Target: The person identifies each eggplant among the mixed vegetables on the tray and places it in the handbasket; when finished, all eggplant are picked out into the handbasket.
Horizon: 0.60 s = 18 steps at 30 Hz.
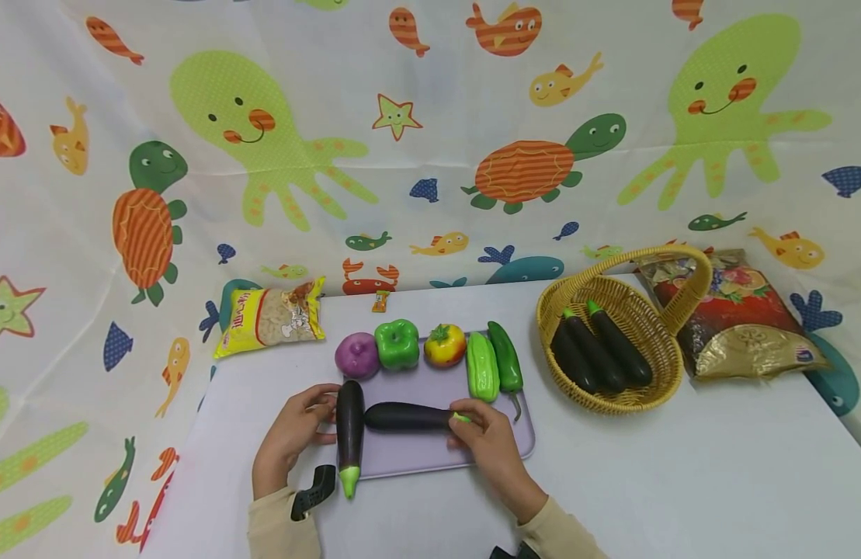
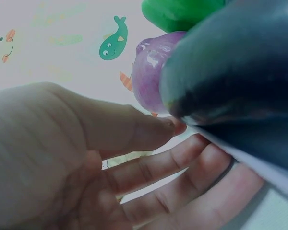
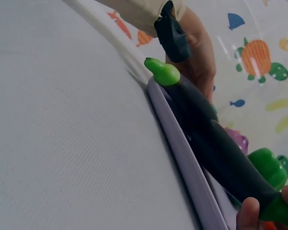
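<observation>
On a lilac tray (image 1: 430,463), one dark eggplant (image 1: 349,435) lies upright to the view along the left edge, its green cap over the front rim. A second eggplant (image 1: 407,417) lies crosswise, its rounded end against the first. My right hand (image 1: 491,442) pinches this one at its green cap (image 3: 277,211) between thumb and fingers. Beside the first eggplant is my left hand (image 1: 297,435), fingers extended and loosely bent near the tray's left edge. In the left wrist view nothing sits between thumb and fingers; whether fingertips touch the tray is unclear.
Along the tray's back are a purple onion (image 1: 358,355), green bell pepper (image 1: 398,345), red-yellow tomato-like fruit (image 1: 445,345), pale green ridged vegetable (image 1: 482,366) and green chili (image 1: 505,357). A wicker basket (image 1: 671,365) holds several eggplants. Snack bags (image 1: 272,317) and a small wrapper (image 1: 380,301) lie behind.
</observation>
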Motion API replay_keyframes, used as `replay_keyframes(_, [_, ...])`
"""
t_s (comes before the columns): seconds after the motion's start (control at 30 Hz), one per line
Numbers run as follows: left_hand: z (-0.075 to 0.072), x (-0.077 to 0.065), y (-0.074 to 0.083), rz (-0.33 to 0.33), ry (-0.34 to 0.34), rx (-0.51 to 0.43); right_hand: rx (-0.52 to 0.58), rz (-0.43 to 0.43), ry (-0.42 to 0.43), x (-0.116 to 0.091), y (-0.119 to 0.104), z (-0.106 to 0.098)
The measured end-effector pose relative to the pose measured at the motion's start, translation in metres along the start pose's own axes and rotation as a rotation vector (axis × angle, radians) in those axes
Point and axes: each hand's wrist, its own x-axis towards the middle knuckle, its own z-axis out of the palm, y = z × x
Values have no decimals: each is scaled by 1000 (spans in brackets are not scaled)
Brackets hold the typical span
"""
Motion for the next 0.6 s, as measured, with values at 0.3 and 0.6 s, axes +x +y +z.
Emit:
replay_keyframes(0.3, [-1, 0, -1, 6, 5, 30, 54, -35, -54, 0, 2, 0])
replay_keyframes(0.6, [-1, 2, -1, 10, 2, 44, 49, -63, -65, 0, 5, 1])
